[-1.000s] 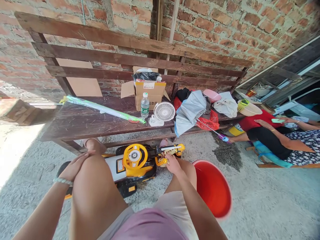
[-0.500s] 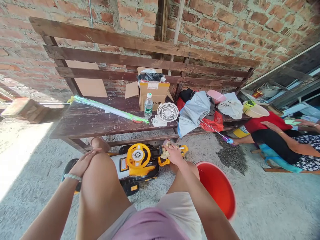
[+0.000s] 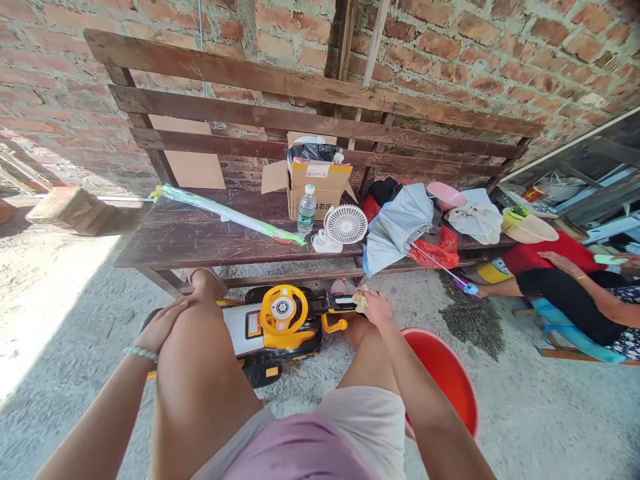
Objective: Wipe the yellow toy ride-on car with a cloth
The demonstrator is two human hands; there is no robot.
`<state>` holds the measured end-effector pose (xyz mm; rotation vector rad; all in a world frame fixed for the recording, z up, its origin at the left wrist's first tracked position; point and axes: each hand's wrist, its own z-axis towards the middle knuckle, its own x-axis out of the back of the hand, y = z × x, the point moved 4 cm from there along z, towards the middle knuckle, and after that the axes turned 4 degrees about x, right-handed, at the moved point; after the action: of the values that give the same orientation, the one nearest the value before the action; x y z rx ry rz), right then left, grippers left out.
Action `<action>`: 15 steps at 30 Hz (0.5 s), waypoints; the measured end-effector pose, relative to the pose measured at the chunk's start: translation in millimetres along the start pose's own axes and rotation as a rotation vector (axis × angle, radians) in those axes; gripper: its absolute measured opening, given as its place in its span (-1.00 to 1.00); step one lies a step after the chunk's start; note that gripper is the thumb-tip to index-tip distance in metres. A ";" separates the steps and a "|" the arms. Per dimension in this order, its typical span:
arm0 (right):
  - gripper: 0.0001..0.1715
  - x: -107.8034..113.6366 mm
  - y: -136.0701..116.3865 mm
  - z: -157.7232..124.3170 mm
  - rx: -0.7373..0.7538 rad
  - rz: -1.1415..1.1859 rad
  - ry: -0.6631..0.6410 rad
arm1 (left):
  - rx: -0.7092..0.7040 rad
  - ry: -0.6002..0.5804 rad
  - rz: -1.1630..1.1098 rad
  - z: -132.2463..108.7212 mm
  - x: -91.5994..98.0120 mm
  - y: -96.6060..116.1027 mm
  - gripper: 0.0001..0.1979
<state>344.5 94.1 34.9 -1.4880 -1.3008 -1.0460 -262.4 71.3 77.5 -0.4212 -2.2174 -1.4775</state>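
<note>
A yellow, black and white ride-on toy digger (image 3: pixel 293 340) stands on the concrete between my legs, its yellow steering wheel (image 3: pixel 283 310) facing up. My right hand (image 3: pixel 378 308) is closed on a crumpled beige cloth (image 3: pixel 360 302), which touches the outer end of the toy's black front arm (image 3: pixel 336 304). That end is mostly hidden behind my fingers. A yellow handle-like part (image 3: pixel 334 325) curves out just below the arm. My left hand (image 3: pixel 169 325) lies flat on my left knee, holding nothing, with a beaded bracelet at the wrist.
A red basin (image 3: pixel 443 380) stands beside my right leg. Along the wooden bench (image 3: pixel 165 233) are a bottle (image 3: pixel 307 212), a white fan (image 3: pixel 345 225), a cardboard box (image 3: pixel 320 187), a wrapped long item (image 3: pixel 225 212) and a silver umbrella (image 3: pixel 400 223). Another person (image 3: pixel 565 287) sits at the right.
My right hand has slid the cloth rightward along the toy's arm, uncovering the arm's nearer part. My left hand stays on the knee. The whole view has shifted slightly.
</note>
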 end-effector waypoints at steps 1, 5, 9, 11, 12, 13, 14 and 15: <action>-0.47 0.5 -5.7 1.4 -0.003 0.021 -0.011 | 0.023 -0.016 -0.060 0.5 0.0 -1.8 -0.32; -0.35 0.9 -49.7 5.7 0.102 0.195 -0.068 | 0.101 -0.029 -0.263 4.0 -4.8 -6.0 -0.37; -0.25 2.4 -78.8 5.0 0.084 0.409 -0.065 | 0.120 0.003 -0.276 8.0 -12.8 -3.8 -0.36; -0.28 4.9 -80.4 3.0 0.045 0.469 -0.043 | 0.101 -0.006 -0.250 9.7 -16.2 -1.3 -0.37; -0.31 6.6 -79.9 1.7 0.024 0.534 -0.018 | 0.090 -0.007 -0.240 10.4 -17.3 -0.4 -0.38; -0.34 8.5 -80.0 0.3 0.013 0.606 0.017 | 0.080 -0.002 -0.235 11.0 -18.0 -0.1 -0.39; -0.37 10.3 -81.8 -1.1 0.019 0.664 0.057 | 0.075 0.007 -0.236 11.5 -18.3 -0.2 -0.39; -0.40 11.5 -85.8 -2.4 0.041 0.689 0.091 | 0.072 0.015 -0.239 11.9 -18.7 -0.7 -0.39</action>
<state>260.2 100.8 53.8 -1.6569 -0.6493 -0.6148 -249.0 81.9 63.4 -0.1245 -2.3664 -1.5053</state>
